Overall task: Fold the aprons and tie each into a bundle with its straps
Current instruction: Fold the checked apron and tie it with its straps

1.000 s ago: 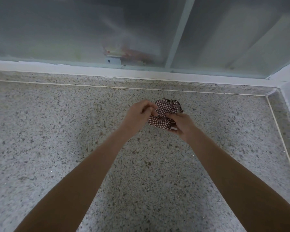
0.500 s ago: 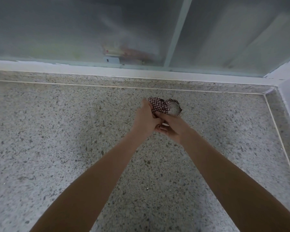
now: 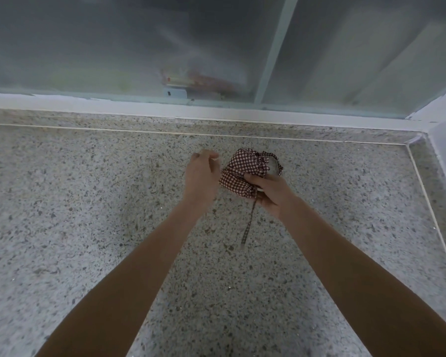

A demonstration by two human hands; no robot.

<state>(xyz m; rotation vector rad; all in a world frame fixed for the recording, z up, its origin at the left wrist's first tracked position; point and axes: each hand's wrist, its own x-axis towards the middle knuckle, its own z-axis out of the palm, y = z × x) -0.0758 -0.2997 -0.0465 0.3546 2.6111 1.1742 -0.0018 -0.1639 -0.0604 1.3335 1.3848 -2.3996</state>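
Over the speckled floor [image 3: 88,228], the right hand [image 3: 269,191] gripped a red-checked apron bundle [image 3: 245,173], strap [image 3: 249,222] dangling; the left hand [image 3: 200,176] hovered loosely curled, holding nothing.

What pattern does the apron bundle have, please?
The apron bundle shows a dark red-and-white check, clearest in the head view.

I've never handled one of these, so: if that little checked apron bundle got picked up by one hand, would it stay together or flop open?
The checked apron bundle looks soft and probably light: the right hand grips it alone. It likely squashes rather than slips. One strap dangles loose, so it may loosen if jostled. The left hand is off it.
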